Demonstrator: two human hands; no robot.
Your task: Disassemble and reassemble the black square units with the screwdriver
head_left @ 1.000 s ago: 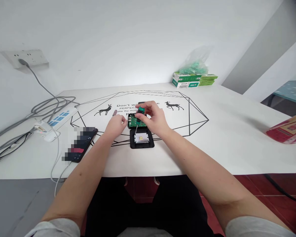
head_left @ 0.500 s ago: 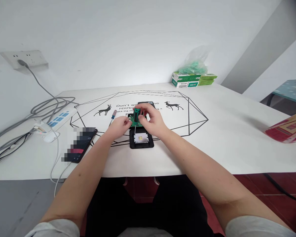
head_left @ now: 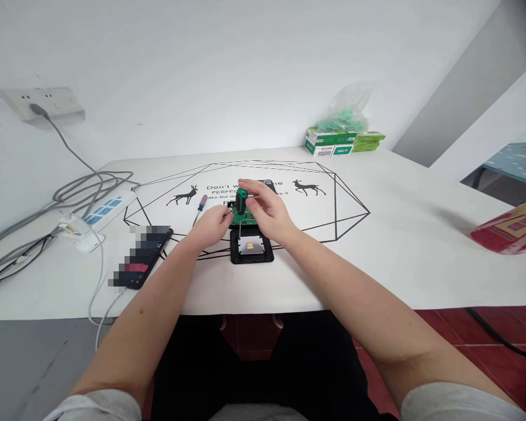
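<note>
Here, screwdriver handle 2-toned, green and black; circuit board green.

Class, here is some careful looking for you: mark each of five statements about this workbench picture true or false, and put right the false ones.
1. The right hand holds a green-and-black screwdriver. True.
2. The left hand grips the phone. False: its fingers are at the circuit board; the phone lies on the table.
3. A second screwdriver lies left of the circuit board. True.
4. Green boxes stand at the table's front edge. False: they stand at the back, near the wall.
5. The black cover lies nearer the person than the circuit board. True.
</note>
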